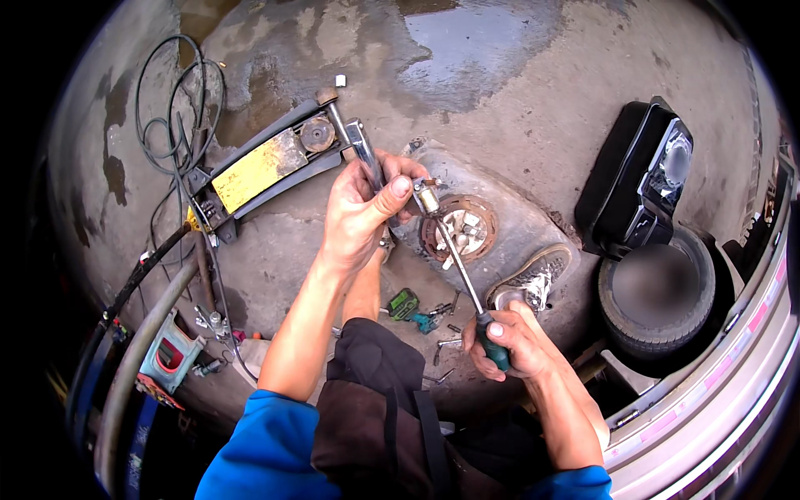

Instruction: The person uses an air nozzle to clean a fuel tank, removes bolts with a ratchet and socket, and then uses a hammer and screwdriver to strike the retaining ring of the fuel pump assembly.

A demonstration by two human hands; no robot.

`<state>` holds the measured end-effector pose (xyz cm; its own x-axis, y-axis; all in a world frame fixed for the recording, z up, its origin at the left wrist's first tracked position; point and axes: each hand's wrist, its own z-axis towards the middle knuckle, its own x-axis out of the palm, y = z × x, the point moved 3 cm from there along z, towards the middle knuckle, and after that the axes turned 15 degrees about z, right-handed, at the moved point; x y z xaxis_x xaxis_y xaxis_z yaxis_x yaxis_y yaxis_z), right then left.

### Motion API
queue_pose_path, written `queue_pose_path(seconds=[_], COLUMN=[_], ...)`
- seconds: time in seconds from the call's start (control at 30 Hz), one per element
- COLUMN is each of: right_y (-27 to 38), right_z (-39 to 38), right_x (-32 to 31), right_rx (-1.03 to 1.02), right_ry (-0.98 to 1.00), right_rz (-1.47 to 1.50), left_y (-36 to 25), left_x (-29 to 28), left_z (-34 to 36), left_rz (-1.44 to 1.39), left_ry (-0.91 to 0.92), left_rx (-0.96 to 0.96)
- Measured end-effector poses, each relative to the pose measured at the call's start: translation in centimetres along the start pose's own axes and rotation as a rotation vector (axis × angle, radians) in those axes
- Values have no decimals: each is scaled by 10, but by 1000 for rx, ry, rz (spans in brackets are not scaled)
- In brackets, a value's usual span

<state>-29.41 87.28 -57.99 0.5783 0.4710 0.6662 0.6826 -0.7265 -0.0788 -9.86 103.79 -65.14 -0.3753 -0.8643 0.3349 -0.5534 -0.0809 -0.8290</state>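
My left hand (371, 204) is closed round a long silver metal part (363, 148), its thumb lying across the front. Beside the fingertips is a small cylindrical metal fitting (427, 198); whether it is one piece with the silver part I cannot tell. My right hand (515, 343) grips the green handle of a screwdriver (460, 260). The shaft slants up and left, and its tip end meets the fitting. Below the shaft, a round rusty dish (492, 223) with small metal pieces in it rests on a worn grey slab (525, 208).
A trolley jack (258, 171) with a yellow plate stands left, near coiled cable (172, 137). Power tools (406, 304) and small tools lie near my legs. My shoe (533, 279) is on the slab. Right are a headlight (637, 179), a tyre (700, 287) and a pale vehicle panel (717, 392).
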Motion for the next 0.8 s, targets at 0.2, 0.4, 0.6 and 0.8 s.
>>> queue_pose_path(seconds=[0.2,0.4,0.6,0.8], right_y=[-1,1,-4,-7], right_z=[6,12,12,7], right_x=[1,5,7,8], right_rx=[-28,-136,-270,-384], right_ry=[22,-12,-173,-459], right_rz=[-126,-242,-386,-729], left_y=[-7,-17,-27,-24], left_x=[-4,-2,3,4], left_z=[-10,-11,-11,-10], left_rz=[70,66,74,131], left_ry=[-67,-72,-74,-75], left_rx=[-4,-6,17,23])
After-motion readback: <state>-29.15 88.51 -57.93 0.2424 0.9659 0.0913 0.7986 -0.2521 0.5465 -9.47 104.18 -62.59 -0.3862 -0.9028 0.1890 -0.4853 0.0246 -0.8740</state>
